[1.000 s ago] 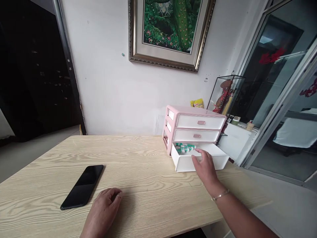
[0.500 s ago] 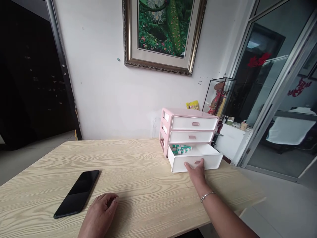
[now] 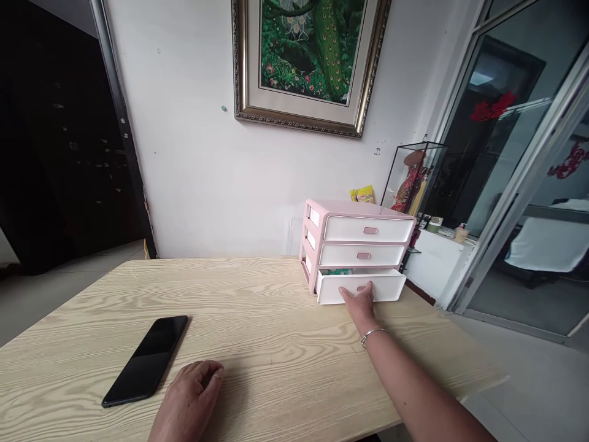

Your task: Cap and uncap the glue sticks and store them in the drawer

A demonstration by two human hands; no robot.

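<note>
A pink drawer unit with white drawers stands at the back right of the table. Its bottom drawer sticks out a little, and some green-and-white tubes show through the gap at its top. My right hand presses against this drawer's front, thumb and finger spread on either side near the pink handle; its other fingers are hidden. My left hand rests on the table, fingers loosely curled in with nothing visible in them. To its left lies a black phone.
The wooden table has its right edge beyond my right forearm. Behind the drawer unit are a yellow packet and a glass display case with a figure. A framed peacock picture hangs on the wall.
The bottom drawer has slid further into the unit, with my right hand moving forward against it. Fewer of the tubes show now. My left hand stays in place.
</note>
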